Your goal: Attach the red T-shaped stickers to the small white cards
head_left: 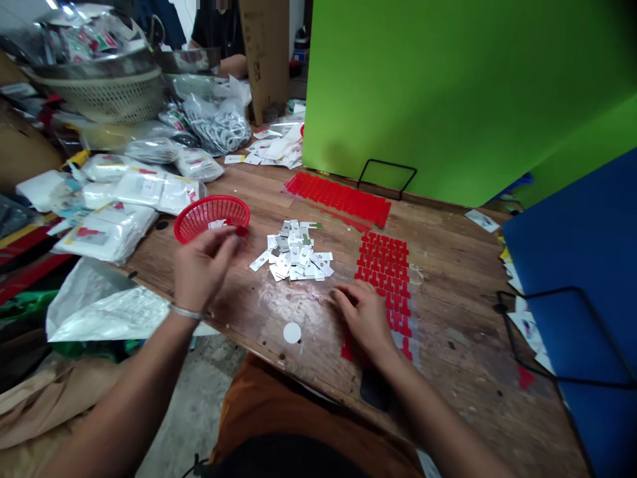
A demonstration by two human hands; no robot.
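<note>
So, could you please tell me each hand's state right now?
Left hand: closed, seemingly holding a red piece by the red basket.
Right hand: curled; cannot tell whether it holds anything.

And here we are in a workshop, a small hand-packing one by the look of it! There's the scuffed wooden table, a loose heap of white tags beside rows of red pieces. Over to the left, filled plastic bags crowd together, a loaded metal basin stacked above a pale basket. Cardboard stands behind, another person at the back, grey floor below!
</note>
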